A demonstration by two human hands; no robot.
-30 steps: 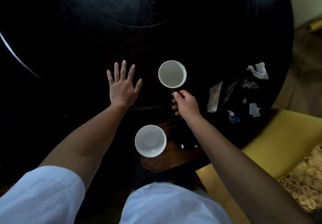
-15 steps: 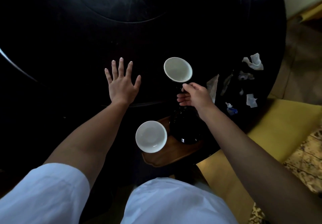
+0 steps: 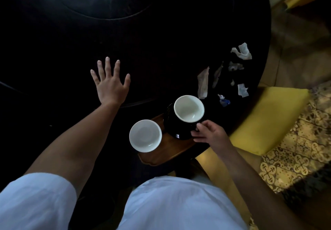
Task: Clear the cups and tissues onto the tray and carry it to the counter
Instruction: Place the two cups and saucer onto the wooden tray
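On the tray point(image 3: 166, 155) at the table point(image 3: 161, 41) edge stand two cups; right hand point(image 3: 208, 136) pinches the black cup point(image 3: 180, 127). Left hand point(image 3: 110, 84) lies flat, fingers spread (holding nothing). Tissues point(image 3: 203, 83) lie beyond, near the rim.

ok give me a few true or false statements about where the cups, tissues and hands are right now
1. Both cups are over the wooden tray. True: the near cup sits on it and the far cup is above its far end.
2. The left hand grips a cup. False: it lies flat and open on the dark table, touching no cup.
3. The tissues are already on the tray. False: they lie scattered on the table beyond the tray.
4. The right hand is at the far cup's dark side. True.
5. The near cup is full of tea. False: its white inside looks empty.
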